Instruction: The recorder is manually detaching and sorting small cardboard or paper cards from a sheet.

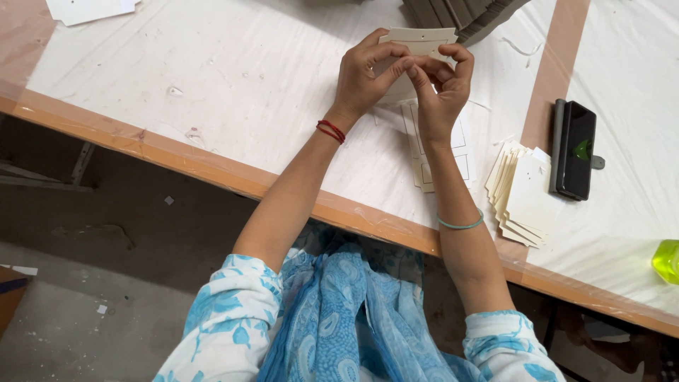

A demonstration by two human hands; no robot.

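Observation:
My left hand (364,74) and my right hand (442,88) are raised together over the white table (233,78), both pinching a small stack of cream card tags (422,39) by its lower edge. The fingertips of both hands meet at the middle of the tags. A red thread band circles my left wrist and a green bangle sits on my right forearm. Below my hands, more card pieces (438,145) lie flat on the table.
A fanned pile of cream tags (523,194) lies at the right, beside a black phone (574,148). Grey card stacks (460,13) sit at the far edge. A yellow-green object (666,260) is at far right. White cards (88,8) lie top left.

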